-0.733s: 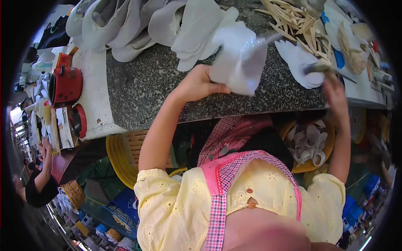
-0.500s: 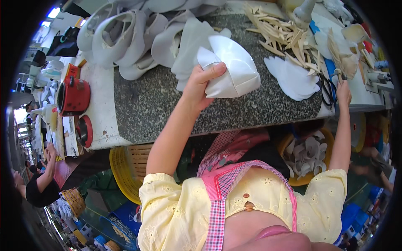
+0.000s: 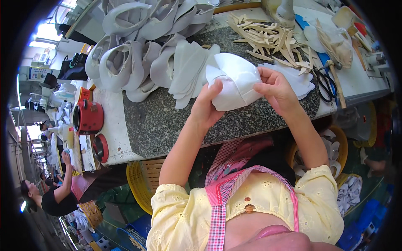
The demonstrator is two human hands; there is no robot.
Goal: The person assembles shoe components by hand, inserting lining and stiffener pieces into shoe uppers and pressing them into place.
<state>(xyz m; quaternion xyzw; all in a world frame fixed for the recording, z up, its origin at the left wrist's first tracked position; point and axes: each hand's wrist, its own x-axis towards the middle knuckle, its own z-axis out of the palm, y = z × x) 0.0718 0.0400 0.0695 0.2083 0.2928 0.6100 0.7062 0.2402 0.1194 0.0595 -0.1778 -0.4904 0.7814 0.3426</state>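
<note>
Above a dark speckled stone slab [image 3: 163,125] I hold a white, glossy, seamed shoe upper [image 3: 239,81] with both hands. My left hand [image 3: 206,104] grips its left side, thumb on the near face. My right hand [image 3: 277,90] is closed on its right edge, thumb in front and fingers behind. Flat white shoe pieces [image 3: 299,81] lie partly hidden behind my right hand. Another stack of flat white pieces [image 3: 186,62] lies beyond my left hand. To the right, black-handled scissors [image 3: 325,85] lie beside a hammer [image 3: 338,85] with a wooden handle.
Grey-white shoe uppers [image 3: 119,65] are heaped at the back left. Pale curved strips [image 3: 272,37] are piled at the back. A red pot [image 3: 90,118] stands on the left, a red round lid [image 3: 100,148] near it. Below are yellow baskets [image 3: 135,188]. A person [image 3: 58,196] works farther left.
My right hand has left the hammer at the right and come to the shoe upper, now gripping its right edge. My left hand still holds the upper. The whole view has shifted.
</note>
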